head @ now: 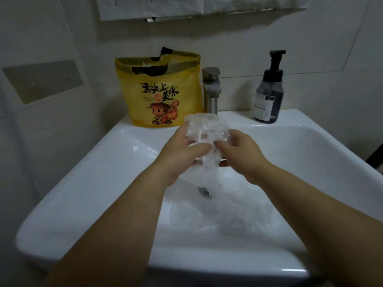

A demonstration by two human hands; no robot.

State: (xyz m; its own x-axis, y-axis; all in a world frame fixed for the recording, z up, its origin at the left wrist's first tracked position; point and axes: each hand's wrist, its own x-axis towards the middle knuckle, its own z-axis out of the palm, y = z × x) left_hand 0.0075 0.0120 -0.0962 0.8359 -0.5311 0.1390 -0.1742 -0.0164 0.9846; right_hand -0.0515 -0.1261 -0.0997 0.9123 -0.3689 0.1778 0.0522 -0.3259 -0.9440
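A crumpled clear plastic container (207,129) is held over the white sink (103,172), just below the metal tap (211,90). My left hand (182,154) grips its left side, thumb across the front. Its right side is gripped by my right hand (242,154), fingers curled round the edge. More clear plastic (219,214) lies in the bottom of the basin around the drain (204,191). Whether water is running I cannot tell.
A yellow printed bag (161,92) stands on the sink's back ledge, left of the tap. A dark pump soap bottle (269,90) stands on the ledge at the right. Tiled walls close in behind and at the left.
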